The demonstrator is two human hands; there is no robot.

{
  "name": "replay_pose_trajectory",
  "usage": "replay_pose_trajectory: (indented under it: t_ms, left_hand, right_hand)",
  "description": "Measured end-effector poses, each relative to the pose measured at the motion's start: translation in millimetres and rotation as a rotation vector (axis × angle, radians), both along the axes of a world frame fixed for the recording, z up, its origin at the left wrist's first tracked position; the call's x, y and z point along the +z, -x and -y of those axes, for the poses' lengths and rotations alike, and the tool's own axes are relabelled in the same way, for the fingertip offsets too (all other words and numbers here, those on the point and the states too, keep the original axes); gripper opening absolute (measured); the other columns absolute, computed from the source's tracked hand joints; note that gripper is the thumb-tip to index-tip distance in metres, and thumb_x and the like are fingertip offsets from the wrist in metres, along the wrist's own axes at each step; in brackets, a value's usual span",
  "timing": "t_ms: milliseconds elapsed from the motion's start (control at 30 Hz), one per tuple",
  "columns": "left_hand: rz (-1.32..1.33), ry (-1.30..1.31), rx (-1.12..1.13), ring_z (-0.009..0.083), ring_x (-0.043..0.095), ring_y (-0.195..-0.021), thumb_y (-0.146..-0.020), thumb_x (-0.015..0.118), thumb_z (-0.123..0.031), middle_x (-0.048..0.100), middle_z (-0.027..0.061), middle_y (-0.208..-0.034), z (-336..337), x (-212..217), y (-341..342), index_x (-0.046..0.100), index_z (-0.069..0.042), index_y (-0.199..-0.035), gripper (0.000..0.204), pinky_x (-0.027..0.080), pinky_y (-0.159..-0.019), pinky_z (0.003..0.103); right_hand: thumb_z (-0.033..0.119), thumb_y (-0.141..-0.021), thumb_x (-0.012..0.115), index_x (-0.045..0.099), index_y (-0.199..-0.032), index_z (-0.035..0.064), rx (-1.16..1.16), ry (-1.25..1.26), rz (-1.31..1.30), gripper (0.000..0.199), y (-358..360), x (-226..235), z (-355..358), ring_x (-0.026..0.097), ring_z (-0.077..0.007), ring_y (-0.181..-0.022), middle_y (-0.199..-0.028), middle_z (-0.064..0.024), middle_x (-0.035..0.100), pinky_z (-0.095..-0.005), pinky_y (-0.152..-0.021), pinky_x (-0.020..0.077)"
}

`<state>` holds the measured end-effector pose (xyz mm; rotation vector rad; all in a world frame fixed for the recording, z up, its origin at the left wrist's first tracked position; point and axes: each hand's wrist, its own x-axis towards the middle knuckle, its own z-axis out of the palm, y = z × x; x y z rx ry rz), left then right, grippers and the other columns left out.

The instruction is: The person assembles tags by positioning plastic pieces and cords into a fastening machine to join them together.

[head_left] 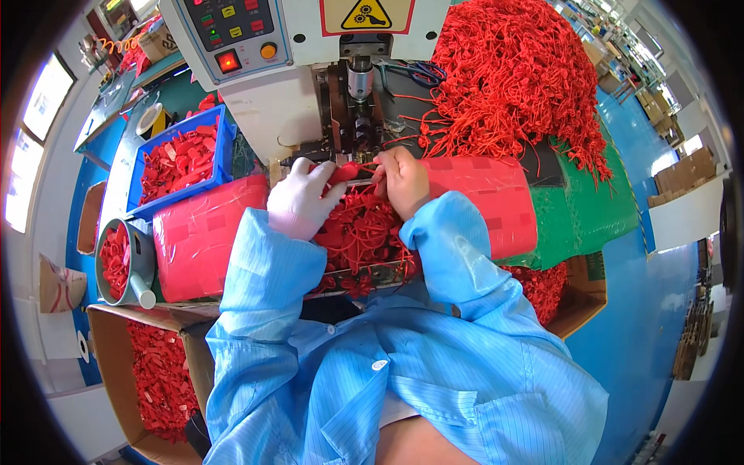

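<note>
"Worktop [570,221] first: what's on it, and what's around you?"

"Green sheeting [608,205] covers it on my right, and taped red pads lie either side of my hands, a left pad [205,240] and a right pad [484,205]. A white machine [271,108] stands just ahead, a light glowing on its panel. Beyond the right pad rises a big heap of red cords [511,85]. On my left sit a blue bin [224,151] and a grey-green pot [142,260], both holding red pieces. Below the edge are a left box [116,387] and a right box [581,294], both cardboard with red parts inside. Shiny blue floor [620,310] runs off to my right."

"And your grip?"

"My white-gloved left hand [301,200] has thumb and fingers closed on a small red piece [346,172], right at the machine's front, below its tooling. My bare right hand [404,182] has its fingertips together beside that piece, pinching what looks like its cord. A tangle of corded red parts [358,232] lies between my wrists."
</note>
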<state>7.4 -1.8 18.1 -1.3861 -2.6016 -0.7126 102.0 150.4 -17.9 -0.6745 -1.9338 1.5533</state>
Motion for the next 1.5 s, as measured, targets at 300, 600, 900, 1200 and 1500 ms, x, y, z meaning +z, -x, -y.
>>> replay_pose_trajectory:
  t_ms: [300, 600, 900, 1200, 1500]
  left_hand:
    - [0.037, -0.072, 0.023, 0.0295, 0.057, -0.069, -0.079, 0.06, -0.035, 0.055, 0.0106, -0.089, -7.9, -17.7, 17.2, 0.063, -0.011, -0.099, 0.031, 0.047, -0.059, 0.036]
    - [0.196, -0.094, 0.041, 0.024, 0.052, -0.065, -0.077, 0.064, -0.028, 0.055, 0.0091, -0.079, -7.6, -15.3, 20.8, 0.066, -0.005, -0.09, 0.026, 0.044, -0.06, 0.03]
    - [0.297, -0.131, 0.052, 0.0215, 0.052, -0.066, -0.077, 0.064, -0.024, 0.057, 0.0087, -0.08, -6.3, -16.8, 24.4, 0.066, -0.002, -0.088, 0.025, 0.043, -0.061, 0.029]
    - [1.147, -0.558, 0.127, 0.0163, 0.052, -0.066, -0.08, 0.063, -0.019, 0.057, 0.0078, -0.076, 12.1, -11.7, 27.5, 0.057, -0.001, -0.109, 0.035, 0.043, -0.052, 0.023]
    - [1.294, -0.859, -0.036, 0.0121, 0.051, -0.06, -0.082, 0.06, -0.014, 0.057, 0.0096, -0.077, 12.4, -30.9, 41.4, 0.05, 0.003, -0.115, 0.039, 0.043, -0.044, 0.021]
  right_hand:
    - [0.01, -0.082, 0.05, 0.061, -0.079, 0.004, -0.047, -0.032, -0.019, 0.012, 22.0, -9.3, -20.5, 0.049, -0.0135, -0.048, -0.057, -0.0033, 0.055, -0.0232, -0.047, 0.0377]
    - [0.013, -0.08, 0.054, 0.059, -0.076, 0.002, -0.125, -0.336, 0.038, 0.013, 24.7, -18.2, -15.8, 0.049, -0.0173, -0.049, -0.057, -0.0065, 0.055, -0.0278, -0.049, 0.0383]
    - [0.016, -0.078, 0.06, 0.058, -0.073, 0.0011, -0.174, -0.494, 0.04, 0.016, 21.2, -13.1, -7.3, 0.05, -0.0215, -0.052, -0.06, -0.0088, 0.055, -0.0309, -0.05, 0.0392]
    - [0.007, -0.077, 0.061, 0.064, -0.082, 0.0012, 0.249, -0.412, -0.13, 0.008, -27.5, 15.2, 25.4, 0.054, -0.0207, -0.066, -0.079, -0.0088, 0.06, -0.0279, -0.058, 0.042]
    - [0.004, -0.075, 0.055, 0.066, -0.089, 0.0144, -0.059, -0.873, 0.29, 0.021, 9.9, -11.2, -118.7, 0.056, -0.022, -0.075, -0.091, -0.0038, 0.055, -0.0297, -0.069, 0.0453]
